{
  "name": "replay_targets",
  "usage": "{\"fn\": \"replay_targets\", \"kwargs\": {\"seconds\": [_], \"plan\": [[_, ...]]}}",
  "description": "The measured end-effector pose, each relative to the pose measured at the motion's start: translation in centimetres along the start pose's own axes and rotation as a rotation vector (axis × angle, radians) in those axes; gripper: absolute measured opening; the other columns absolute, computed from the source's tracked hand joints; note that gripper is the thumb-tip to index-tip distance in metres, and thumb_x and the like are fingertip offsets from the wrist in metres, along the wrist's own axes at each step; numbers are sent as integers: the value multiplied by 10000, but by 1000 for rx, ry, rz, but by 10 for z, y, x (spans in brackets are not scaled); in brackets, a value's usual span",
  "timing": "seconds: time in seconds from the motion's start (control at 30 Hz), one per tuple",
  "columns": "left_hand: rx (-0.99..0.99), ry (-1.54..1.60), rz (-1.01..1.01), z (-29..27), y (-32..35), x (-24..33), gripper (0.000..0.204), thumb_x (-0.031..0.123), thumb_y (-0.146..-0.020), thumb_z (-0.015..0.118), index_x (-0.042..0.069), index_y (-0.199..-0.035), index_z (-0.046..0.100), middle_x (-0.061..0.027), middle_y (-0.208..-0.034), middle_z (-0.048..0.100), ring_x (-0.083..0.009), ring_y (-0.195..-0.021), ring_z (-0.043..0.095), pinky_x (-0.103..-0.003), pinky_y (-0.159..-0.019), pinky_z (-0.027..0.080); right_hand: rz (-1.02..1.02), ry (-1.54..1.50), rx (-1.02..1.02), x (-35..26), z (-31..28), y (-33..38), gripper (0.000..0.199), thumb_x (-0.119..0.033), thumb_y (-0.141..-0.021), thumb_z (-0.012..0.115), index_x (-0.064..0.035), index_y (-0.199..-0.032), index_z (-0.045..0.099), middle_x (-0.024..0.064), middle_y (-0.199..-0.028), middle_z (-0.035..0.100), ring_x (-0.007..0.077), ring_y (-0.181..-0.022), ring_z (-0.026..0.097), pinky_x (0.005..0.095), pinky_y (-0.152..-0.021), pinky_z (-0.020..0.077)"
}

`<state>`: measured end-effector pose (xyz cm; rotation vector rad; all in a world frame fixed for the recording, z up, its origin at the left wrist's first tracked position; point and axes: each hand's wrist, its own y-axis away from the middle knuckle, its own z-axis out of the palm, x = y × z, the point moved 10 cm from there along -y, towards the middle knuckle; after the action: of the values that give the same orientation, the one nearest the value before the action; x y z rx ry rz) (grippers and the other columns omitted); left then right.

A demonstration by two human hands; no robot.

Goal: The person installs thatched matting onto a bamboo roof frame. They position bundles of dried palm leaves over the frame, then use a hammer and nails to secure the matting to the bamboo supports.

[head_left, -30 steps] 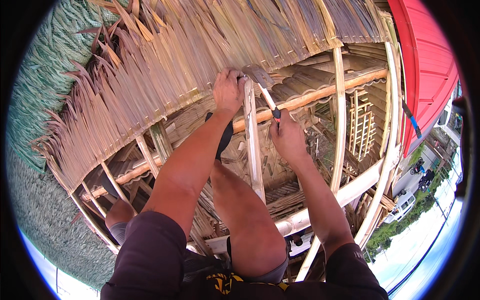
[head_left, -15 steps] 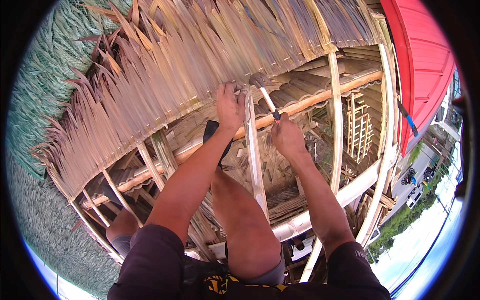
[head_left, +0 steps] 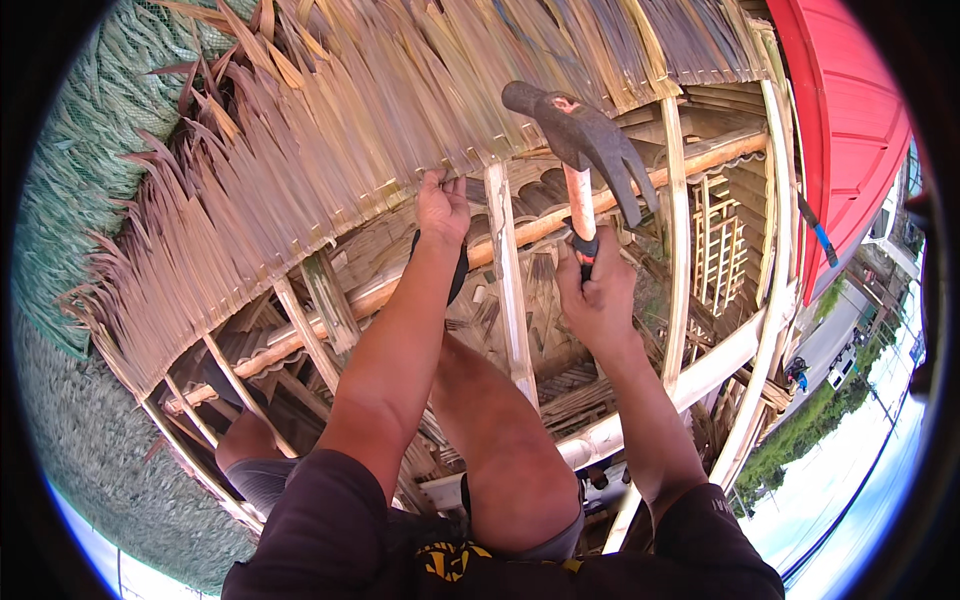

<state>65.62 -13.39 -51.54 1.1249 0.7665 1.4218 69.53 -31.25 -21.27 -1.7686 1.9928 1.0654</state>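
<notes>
My right hand [head_left: 602, 292] is wrapped round the grip of a claw hammer [head_left: 580, 125]. The hammer is raised, its dark metal head above the hand and its claw pointing right. With curled fingers, my left hand [head_left: 443, 208] grips the lower edge of a dried-leaf thatch panel [head_left: 380, 130], just left of a pale wooden rafter [head_left: 511, 290]. The rafter's upper end meets the panel's stitched edge. Whether a nail is there is too small to tell.
A bamboo pole [head_left: 620, 203] crosses beneath the open rafters. Green netting [head_left: 90, 180] covers thatch at the left, and a red metal roof [head_left: 860, 120] stands at the right. A blue-handled tool [head_left: 822, 240] sits by the right edge. My bent leg [head_left: 510, 430] is among the rafters.
The hammer has swung up and back from the rafter's top toward me, with my right hand lifted. My left hand has shifted slightly left and down, away from the rafter.
</notes>
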Motion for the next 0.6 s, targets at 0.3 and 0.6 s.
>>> {"fn": "replay_targets", "kwargs": {"seconds": [0.3,0.6], "plan": [[-53,-34,-13,1,-6,3,181,-6,-924,594,23,-1097,550,-87,-1149,619,-241,-1112,622,-425,-1130,453,-19,117,-22,23,27,-35,190,-152,-957,632,-7,-1007,521,237,-737,650,441,-696,663,490,-621,509],[54,-468,-174,18,58,-1,331,101,-997,625,5,-1294,515,-121,-1299,609,-225,-1037,670,-370,-963,570,197,88,-46,82,48,-32,156,-169,-942,629,-38,-882,569,180,-682,650,344,-584,656,457,-529,504]]}}
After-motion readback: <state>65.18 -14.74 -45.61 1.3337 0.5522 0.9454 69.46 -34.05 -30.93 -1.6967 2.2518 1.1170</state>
